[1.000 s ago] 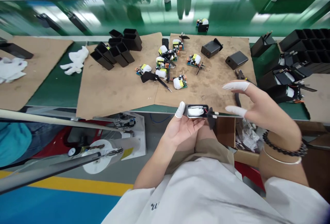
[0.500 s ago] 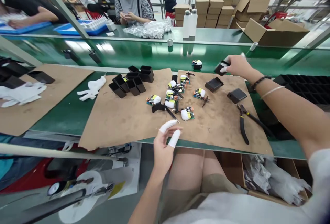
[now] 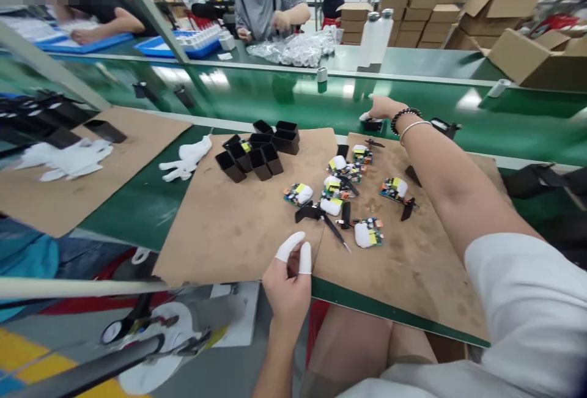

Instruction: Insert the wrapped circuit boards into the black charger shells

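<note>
My right hand (image 3: 381,109) reaches far out onto the green conveyor belt (image 3: 284,95). Its fingers curl down on a small black charger unit (image 3: 372,125) lying on the belt; a white finger cot shows at its tip. A bead bracelet and a bangle sit on that wrist. My left hand (image 3: 288,279) hovers at the near edge of the brown cardboard sheet (image 3: 238,227). Its thumb and forefinger wear white cots and stand close together, the other fingers are curled, and nothing shows in them. Several circuit boards (image 3: 339,193) with white and yellow parts lie between my hands.
A cluster of empty black housings (image 3: 257,148) stands at the cardboard's back left, beside a white glove (image 3: 186,159). Another black part (image 3: 444,127) lies on the belt right of my wrist. People work across the belt behind a heap of plastic bags (image 3: 293,49) and two bottles (image 3: 373,40).
A second ago my left hand held a black housing in my lap; now it is bare. My right hand carried a black housing out to the belt, then moved left along it.
</note>
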